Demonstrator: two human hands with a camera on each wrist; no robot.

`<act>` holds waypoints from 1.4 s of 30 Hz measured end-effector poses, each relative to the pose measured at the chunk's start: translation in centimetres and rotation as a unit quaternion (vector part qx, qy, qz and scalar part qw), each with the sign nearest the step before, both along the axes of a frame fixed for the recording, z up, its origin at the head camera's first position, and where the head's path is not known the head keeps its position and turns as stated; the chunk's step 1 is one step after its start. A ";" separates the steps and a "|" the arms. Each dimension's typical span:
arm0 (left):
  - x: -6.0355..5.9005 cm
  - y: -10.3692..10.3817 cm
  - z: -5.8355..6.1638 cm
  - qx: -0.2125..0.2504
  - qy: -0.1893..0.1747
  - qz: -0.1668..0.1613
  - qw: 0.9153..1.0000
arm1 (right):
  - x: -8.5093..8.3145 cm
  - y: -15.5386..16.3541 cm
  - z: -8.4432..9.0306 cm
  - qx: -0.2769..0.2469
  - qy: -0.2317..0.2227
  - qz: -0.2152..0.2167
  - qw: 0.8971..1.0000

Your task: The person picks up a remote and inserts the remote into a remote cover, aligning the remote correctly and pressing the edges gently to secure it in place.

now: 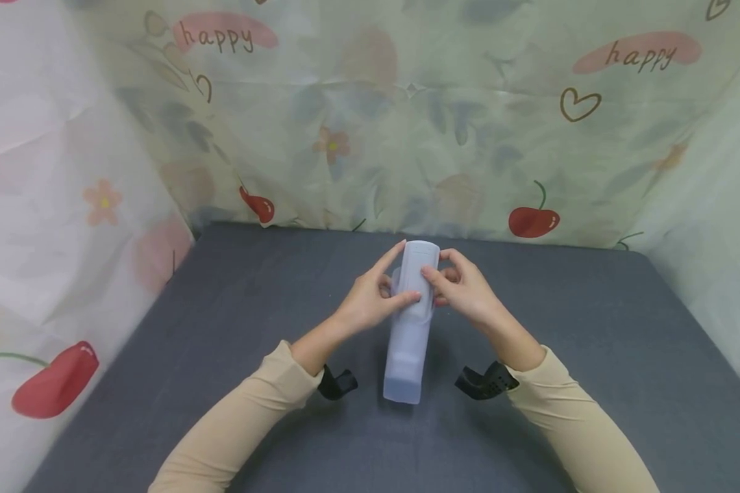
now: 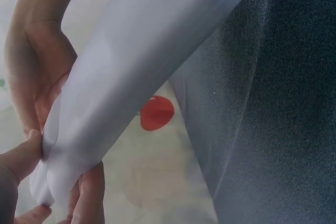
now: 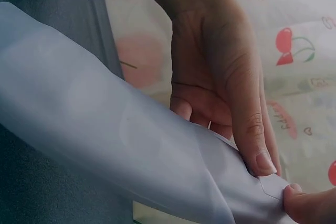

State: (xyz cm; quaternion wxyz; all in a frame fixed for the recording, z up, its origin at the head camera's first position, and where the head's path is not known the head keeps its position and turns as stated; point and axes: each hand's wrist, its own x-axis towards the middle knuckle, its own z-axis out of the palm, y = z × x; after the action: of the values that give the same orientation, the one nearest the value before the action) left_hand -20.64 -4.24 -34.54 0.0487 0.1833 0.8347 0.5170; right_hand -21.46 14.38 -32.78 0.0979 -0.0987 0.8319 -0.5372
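Note:
A long, pale lavender plastic object (image 1: 412, 322) with a rounded top end stands tilted between the two hands; its exact kind cannot be told. From the left side, my left hand (image 1: 370, 294) grips its upper part, thumb on the front face and index finger at the top edge. Opposite it, my right hand (image 1: 467, 291) holds the upper right side, its thumb on the front panel near the top. Close up in the right wrist view, a thin seam crosses the smooth casing (image 3: 131, 119). The left wrist view shows the casing (image 2: 121, 66) from the side, some fingertips hidden behind it.
A dark grey cloth-covered table (image 1: 234, 301) lies below. Patterned curtains (image 1: 370, 137) with cherries and flowers close off the back and both sides. Black camera mounts (image 1: 486, 382) are worn at both wrists, near the object's lower end.

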 end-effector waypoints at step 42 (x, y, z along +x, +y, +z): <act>-0.1 0.2 -0.5 0.132 -0.084 0.101 0.982 | -0.8 1.5 -0.3 -0.036 0.009 0.047 0.998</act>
State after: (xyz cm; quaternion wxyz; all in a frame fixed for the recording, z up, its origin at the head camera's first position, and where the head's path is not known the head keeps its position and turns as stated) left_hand -20.76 -3.99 -35.06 0.0411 0.0585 0.7663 0.6385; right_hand -22.27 15.84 -33.10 0.1120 -0.1458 0.8072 -0.5609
